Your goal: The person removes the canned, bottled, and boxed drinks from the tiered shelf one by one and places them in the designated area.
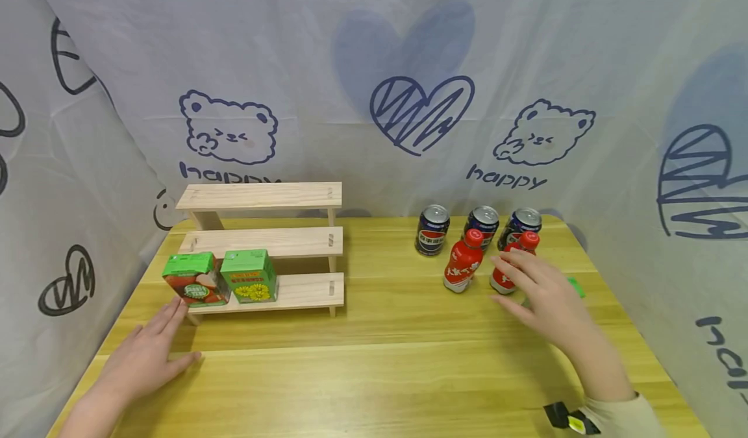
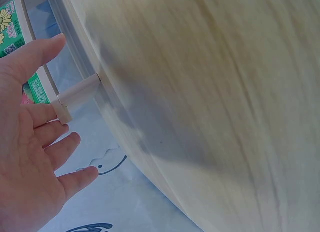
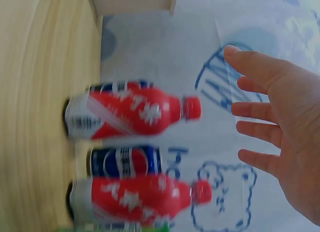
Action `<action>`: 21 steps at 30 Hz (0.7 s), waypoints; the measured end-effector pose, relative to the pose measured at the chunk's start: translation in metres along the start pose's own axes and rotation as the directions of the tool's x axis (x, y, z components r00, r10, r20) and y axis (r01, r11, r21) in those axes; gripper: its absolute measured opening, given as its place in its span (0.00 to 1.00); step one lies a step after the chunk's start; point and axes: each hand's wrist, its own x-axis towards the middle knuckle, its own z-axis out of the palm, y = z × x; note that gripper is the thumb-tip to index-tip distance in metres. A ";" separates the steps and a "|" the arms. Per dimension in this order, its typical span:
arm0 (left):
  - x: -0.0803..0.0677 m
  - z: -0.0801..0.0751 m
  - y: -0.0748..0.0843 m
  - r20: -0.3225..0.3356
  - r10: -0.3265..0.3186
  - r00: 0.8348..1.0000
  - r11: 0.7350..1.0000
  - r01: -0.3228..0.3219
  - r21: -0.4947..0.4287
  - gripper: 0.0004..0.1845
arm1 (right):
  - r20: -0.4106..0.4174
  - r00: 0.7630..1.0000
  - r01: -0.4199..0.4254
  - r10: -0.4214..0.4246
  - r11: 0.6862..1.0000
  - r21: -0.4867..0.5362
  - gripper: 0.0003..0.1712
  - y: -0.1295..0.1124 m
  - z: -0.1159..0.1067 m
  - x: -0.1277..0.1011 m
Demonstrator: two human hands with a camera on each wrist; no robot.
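Printed bear-and-heart cloth backs our wooden bench (image 1: 374,360). Our right hand (image 1: 546,302), fingers spread and holding nothing, hovers just beside the right red bottle (image 1: 514,263); another red bottle (image 1: 463,261) and three cans (image 1: 482,225) stand near. Our left hand (image 1: 146,353) rests flat near the stepped shelf (image 1: 292,243) holding two green cartons (image 1: 222,278).

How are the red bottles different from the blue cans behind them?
The red bottles are taller, with round red caps; the blue cans are shorter, with flat silver tops. There are two bottles but three cans. The bottles stand in front, nearer the right hand; the cans stand behind. Both kinds stand upright on the wooden table.
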 end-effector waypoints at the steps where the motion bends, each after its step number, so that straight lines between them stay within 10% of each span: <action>1: 0.000 0.000 0.000 0.000 0.000 1.000 1.000 0.000 -0.001 0.57 | -0.002 1.000 0.016 -0.016 1.000 0.014 0.39 -0.002 0.002 0.003; 21: -0.001 0.000 0.001 0.002 -0.008 1.000 1.000 0.008 -0.018 0.57 | -0.041 0.975 0.222 -0.218 0.966 0.134 0.34 -0.061 0.038 0.069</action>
